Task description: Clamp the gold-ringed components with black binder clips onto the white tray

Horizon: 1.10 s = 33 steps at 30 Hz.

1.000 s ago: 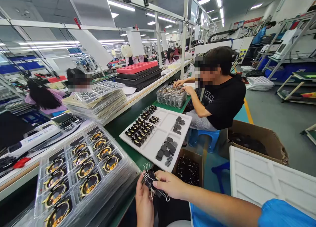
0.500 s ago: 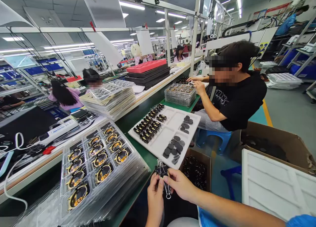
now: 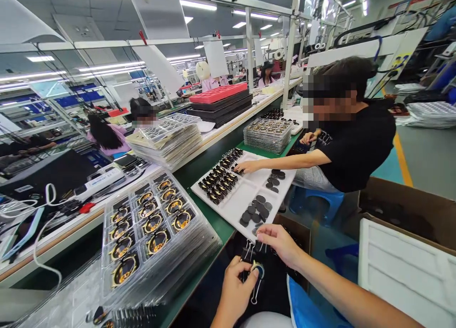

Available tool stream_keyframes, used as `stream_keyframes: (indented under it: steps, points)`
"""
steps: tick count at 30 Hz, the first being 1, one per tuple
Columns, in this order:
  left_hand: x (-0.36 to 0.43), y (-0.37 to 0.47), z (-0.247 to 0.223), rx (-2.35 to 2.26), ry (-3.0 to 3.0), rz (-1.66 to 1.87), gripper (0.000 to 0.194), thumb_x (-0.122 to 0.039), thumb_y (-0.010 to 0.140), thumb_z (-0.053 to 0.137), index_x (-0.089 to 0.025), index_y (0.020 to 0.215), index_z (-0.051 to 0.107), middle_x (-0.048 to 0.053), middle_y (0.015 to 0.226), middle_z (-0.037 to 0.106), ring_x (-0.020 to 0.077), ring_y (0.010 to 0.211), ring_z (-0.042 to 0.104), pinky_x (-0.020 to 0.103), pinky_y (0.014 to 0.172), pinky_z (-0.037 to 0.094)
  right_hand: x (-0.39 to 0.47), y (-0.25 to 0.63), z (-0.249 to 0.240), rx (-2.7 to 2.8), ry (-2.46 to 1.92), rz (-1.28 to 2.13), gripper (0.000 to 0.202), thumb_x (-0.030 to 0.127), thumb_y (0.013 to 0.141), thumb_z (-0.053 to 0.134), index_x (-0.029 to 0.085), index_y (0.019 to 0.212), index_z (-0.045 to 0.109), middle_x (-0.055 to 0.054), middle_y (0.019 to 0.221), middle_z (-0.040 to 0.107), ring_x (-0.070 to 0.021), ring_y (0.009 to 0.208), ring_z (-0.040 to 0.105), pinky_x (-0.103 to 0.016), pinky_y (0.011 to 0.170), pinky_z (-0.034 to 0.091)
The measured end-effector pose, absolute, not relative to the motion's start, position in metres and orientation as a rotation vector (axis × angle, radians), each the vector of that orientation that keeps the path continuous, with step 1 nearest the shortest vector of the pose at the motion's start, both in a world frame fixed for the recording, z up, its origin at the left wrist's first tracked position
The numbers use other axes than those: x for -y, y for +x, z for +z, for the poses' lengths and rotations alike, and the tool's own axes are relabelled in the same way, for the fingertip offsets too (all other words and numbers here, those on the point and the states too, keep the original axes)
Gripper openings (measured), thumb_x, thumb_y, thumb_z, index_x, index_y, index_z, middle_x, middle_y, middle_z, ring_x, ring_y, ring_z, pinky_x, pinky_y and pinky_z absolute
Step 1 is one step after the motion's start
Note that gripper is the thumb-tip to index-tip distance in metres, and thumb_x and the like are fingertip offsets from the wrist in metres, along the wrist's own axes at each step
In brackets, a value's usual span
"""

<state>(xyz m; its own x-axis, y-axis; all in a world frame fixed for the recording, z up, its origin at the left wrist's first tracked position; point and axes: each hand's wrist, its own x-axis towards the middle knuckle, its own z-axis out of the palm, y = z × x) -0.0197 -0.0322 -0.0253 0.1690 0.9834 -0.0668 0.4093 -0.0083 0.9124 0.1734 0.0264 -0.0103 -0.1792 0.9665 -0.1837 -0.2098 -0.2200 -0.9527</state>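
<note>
The left hand (image 3: 235,289) had its grip clamped on a round watch case (image 3: 259,270), with a black binder clip (image 3: 248,253) beside it. At 2 o'clock from it, the right hand (image 3: 280,245) bent its fingers at another clip (image 3: 262,246); whether that grip was closed could not be told. Toward 12 o'clock, a white tray (image 3: 231,206) rested on the green tabletop (image 3: 221,226), bearing rows of clipped pieces (image 3: 217,188) and, nearer 1 o'clock, dark discs (image 3: 257,209). A co-worker's hand (image 3: 248,167) reached over those rows. At 10 o'clock stood stacked clear plastic trays (image 3: 188,259), the topmost holding gold-coloured watch cases (image 3: 157,242).
</note>
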Motion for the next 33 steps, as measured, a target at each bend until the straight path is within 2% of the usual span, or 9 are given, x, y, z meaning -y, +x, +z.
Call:
stream_keyframes:
  steps: [3,7,14,18,21,23,27,29,33]
  points:
    - [0.034,-0.013,-0.021,-1.357,1.565,0.838,0.022,-0.035,0.086,0.07,-0.018,0.073,0.074,0.004,0.085,0.059,0.0193,0.082,0.058,0.03,0.076,0.043,-0.022,0.181,-0.014,1.192,-1.172,1.582,0.043,0.062,0.072,0.077,0.02,0.084,0.072,0.001,0.067,0.059,-0.0173,0.064,0.053,-0.029,0.057,0.045]
    - [0.033,-0.004,-0.013,-1.344,1.588,0.757,0.008,-0.024,0.078,0.074,-0.017,0.073,0.074,0.001,0.081,0.055,0.0155,0.077,0.054,0.028,0.071,0.038,-0.018,0.183,-0.028,1.506,-1.157,1.434,0.048,0.064,0.084,0.064,0.018,0.068,0.067,0.0,0.062,0.055,-0.0163,0.062,0.048,-0.03,0.061,0.038]
    - [0.033,0.003,-0.015,-1.157,1.603,0.593,0.008,-0.022,0.071,0.079,-0.018,0.076,0.076,-0.002,0.082,0.054,0.0109,0.068,0.047,0.026,0.06,0.031,-0.008,0.196,-0.036,1.486,-1.27,1.388,0.052,0.07,0.079,0.063,0.02,0.064,0.067,-0.002,0.058,0.058,-0.0185,0.058,0.05,-0.032,0.057,0.038]
    - [0.036,0.004,-0.022,-1.153,1.527,0.744,0.006,-0.018,0.068,0.078,-0.017,0.072,0.073,0.001,0.085,0.059,0.0147,0.078,0.055,0.027,0.07,0.038,-0.014,0.242,-0.048,1.435,-1.519,1.289,0.057,0.076,0.079,0.056,0.021,0.07,0.07,-0.005,0.06,0.059,-0.0204,0.053,0.052,-0.033,0.051,0.039]
    - [0.032,0.004,-0.021,-1.24,1.398,0.955,0.012,-0.024,0.068,0.081,-0.016,0.069,0.071,0.003,0.083,0.059,0.0174,0.081,0.056,0.03,0.077,0.041,-0.023,0.279,-0.06,1.586,-1.775,0.89,0.053,0.073,0.064,0.07,0.023,0.08,0.075,-0.015,0.085,0.073,-0.0359,0.081,0.068,-0.045,0.072,0.053]
    - [0.027,0.006,-0.018,-1.273,1.303,1.085,0.02,-0.034,0.072,0.081,-0.016,0.069,0.072,0.004,0.084,0.061,0.0189,0.083,0.056,0.031,0.08,0.042,-0.021,0.283,-0.061,1.657,-1.789,0.751,0.059,0.065,0.056,0.079,0.022,0.096,0.078,-0.02,0.11,0.073,-0.0448,0.108,0.065,-0.055,0.091,0.052]
    - [0.019,0.015,-0.014,-1.252,1.171,1.222,0.034,-0.05,0.08,0.077,-0.016,0.076,0.078,0.007,0.086,0.066,0.022,0.087,0.06,0.034,0.083,0.046,0.001,0.231,-0.045,1.644,-1.32,1.364,0.065,0.053,0.07,0.077,0.018,0.124,0.07,-0.017,0.125,0.07,-0.0361,0.114,0.065,-0.047,0.091,0.058]
    - [0.019,0.017,-0.015,-1.225,1.117,1.26,0.037,-0.053,0.081,0.076,-0.017,0.082,0.081,0.009,0.09,0.069,0.0237,0.09,0.062,0.036,0.085,0.048,0.011,0.196,-0.037,1.546,-1.103,1.566,0.054,0.046,0.075,0.077,0.018,0.121,0.07,-0.014,0.118,0.073,-0.0312,0.105,0.069,-0.042,0.087,0.059]
    - [0.022,0.009,-0.021,-1.272,1.074,1.303,0.036,-0.052,0.079,0.079,-0.017,0.087,0.082,0.01,0.094,0.073,0.0244,0.093,0.063,0.037,0.089,0.049,0.017,0.156,-0.034,1.42,-1.072,1.579,0.031,0.039,0.078,0.077,0.017,0.1,0.072,-0.008,0.092,0.074,-0.0253,0.084,0.068,-0.04,0.08,0.058]
